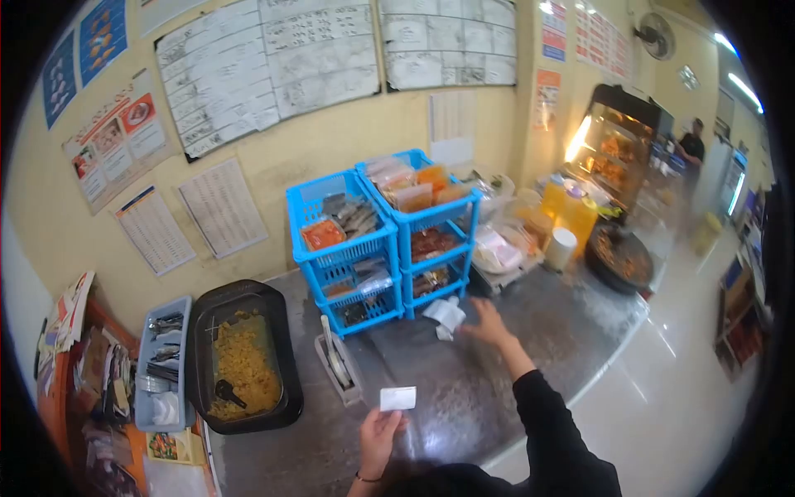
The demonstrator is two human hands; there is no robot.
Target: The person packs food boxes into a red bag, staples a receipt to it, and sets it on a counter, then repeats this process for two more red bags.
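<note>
Between the thumb and fingers of my left hand [379, 437] is a small white paper slip [398, 398], held up over the dark metal counter. My right hand [487, 324] reaches forward with its fingers apart, just right of a crumpled white paper [445, 316]. That paper lies on the counter in front of the blue basket racks [400, 240], and no grip on it shows. A tape dispenser [339, 367] stands on the counter, left of and beyond my left hand.
A black tray [248, 360] of yellow food and a grey cutlery bin [164, 364] are at left. Bottles [575, 211], a white cup [561, 247], a dark pan [619, 257] and a lit food display [617, 145] stand at right. A person [691, 147] is far back.
</note>
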